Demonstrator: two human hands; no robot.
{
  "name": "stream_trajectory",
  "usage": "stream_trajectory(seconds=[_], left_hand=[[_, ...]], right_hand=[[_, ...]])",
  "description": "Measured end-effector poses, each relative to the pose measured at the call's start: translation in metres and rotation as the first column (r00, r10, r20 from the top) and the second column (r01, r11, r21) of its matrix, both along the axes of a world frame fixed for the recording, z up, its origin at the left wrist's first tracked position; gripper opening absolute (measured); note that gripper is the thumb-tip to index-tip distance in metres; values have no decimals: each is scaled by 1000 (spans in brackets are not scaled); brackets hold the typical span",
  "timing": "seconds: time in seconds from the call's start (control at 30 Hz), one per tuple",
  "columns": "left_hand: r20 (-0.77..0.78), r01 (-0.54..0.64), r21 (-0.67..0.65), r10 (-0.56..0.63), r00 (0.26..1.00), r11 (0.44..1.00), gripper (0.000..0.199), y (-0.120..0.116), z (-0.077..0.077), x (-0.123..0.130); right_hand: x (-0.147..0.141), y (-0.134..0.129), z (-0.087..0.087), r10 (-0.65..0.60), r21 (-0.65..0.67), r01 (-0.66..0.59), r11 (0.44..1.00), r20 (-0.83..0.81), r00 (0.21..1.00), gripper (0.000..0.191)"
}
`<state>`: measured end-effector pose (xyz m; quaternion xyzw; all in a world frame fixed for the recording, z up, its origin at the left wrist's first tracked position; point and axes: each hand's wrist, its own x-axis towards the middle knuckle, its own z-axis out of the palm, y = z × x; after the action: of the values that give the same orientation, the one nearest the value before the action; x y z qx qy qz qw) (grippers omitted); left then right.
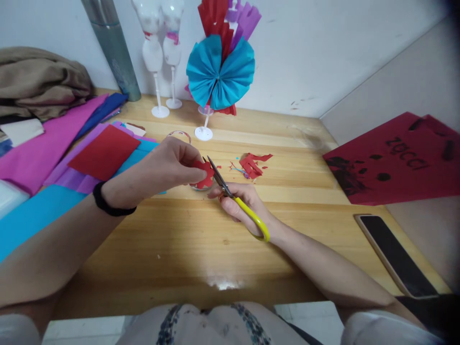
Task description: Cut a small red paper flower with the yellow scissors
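My left hand (pixel 176 162) pinches a small red paper piece (pixel 206 178) with a scalloped edge, held above the wooden table. Around the yellow-handled scissors (pixel 247 213) my right hand (pixel 244 203) is closed. The scissor blades point up and left and are slightly apart, right beside the red piece. Some of my right fingers are hidden behind the handle. Red paper scraps (pixel 253 165) lie on the table just beyond the scissors, with tiny bits scattered near them.
White mannequin stands (pixel 151 55) and a blue-pleated figure (pixel 219 72) stand along the wall, by a bottle (pixel 117 52). Coloured sheets, including a red one (pixel 104 151), pile up at left. A red bag (pixel 391 158) and a phone (pixel 397 254) are at right.
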<state>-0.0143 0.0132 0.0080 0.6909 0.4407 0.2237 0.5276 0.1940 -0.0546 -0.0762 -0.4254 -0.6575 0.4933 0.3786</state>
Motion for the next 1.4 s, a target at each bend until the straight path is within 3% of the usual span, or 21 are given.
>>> stream_trajectory(seconds=[0.2,0.43,0.63,0.7,0.83,0.93,1.2,1.4], left_hand=[[-23,14,59,-13,1000,998,12,3,2,-4],[-3,-1,-44,1,1000,999,19,5,1,-2],[126,-22,-128,38,991,992,14,8,-5,-4],[182,-3,-142,29,983,990,12,8,-9,-4],[254,28,-169,16,967,985,9,6,-16,-1],[262,31,-184,18,965,983,14,2,-23,4],[157,70,-203,-38,987,977,19,-7,-36,17],[140,83,-222,-52,989,972,21,-8,-40,21]], right_hand=[[0,1,3,19,-21,-17,1000,65,998,49],[-4,-2,15,17,-36,-17,999,0,1000,44],[-2,-3,0,-16,-114,-2,993,-158,987,55],[-3,0,-7,-82,-125,52,991,-249,965,53],[-6,9,-11,-310,-11,327,945,-356,881,36],[-6,12,-9,-360,73,413,908,-368,857,37],[-7,8,2,-291,15,314,949,-335,896,46],[-10,9,5,-301,-36,307,951,-341,890,39]])
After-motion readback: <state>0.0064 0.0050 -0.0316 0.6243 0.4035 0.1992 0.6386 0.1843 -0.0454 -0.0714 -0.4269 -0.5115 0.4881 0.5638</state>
